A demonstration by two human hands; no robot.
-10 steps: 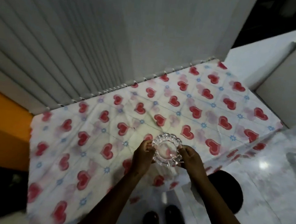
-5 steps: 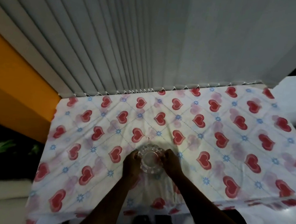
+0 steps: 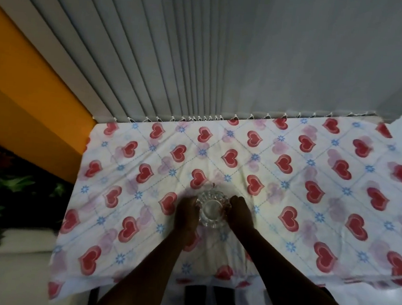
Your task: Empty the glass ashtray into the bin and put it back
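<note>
Glass ashtray point(image 3: 212, 209) on heart-print cloth point(image 3: 315, 189), seemingly pinched by fingers of left hand point(image 3: 186, 214) and right hand point(image 3: 239, 214)

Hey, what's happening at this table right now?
A person is holding a clear glass ashtray between both hands, left hand and right hand, on a table covered by a heart-print cloth. The ashtray looks empty and sits at or just above the cloth. No bin is in view.
</note>
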